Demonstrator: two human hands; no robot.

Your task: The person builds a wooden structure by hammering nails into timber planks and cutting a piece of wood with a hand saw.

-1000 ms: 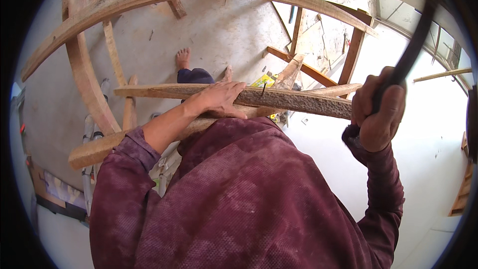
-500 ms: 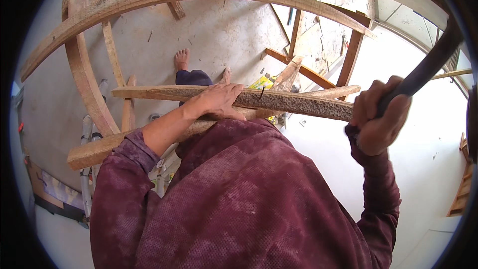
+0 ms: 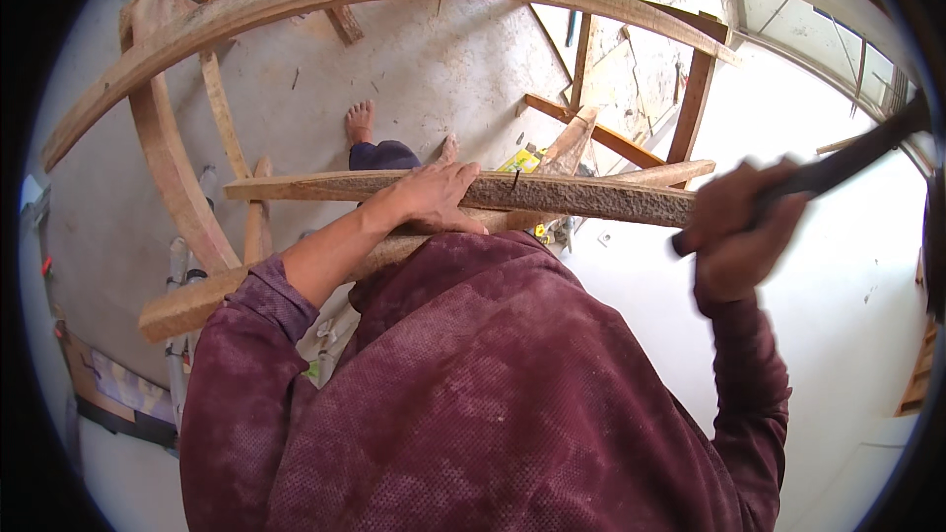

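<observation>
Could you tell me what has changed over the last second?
The right hand, gripping the dark hammer handle, swung it from steeply raised to a lower slant toward the right. The left hand stayed pressed on the rough wooden plank, beside the upright nail.

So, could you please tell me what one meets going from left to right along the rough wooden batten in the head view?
Upright slat → left hand pressing the rough wooden batten → small nail standing in it → right hand gripping the dark hammer handle.
</observation>
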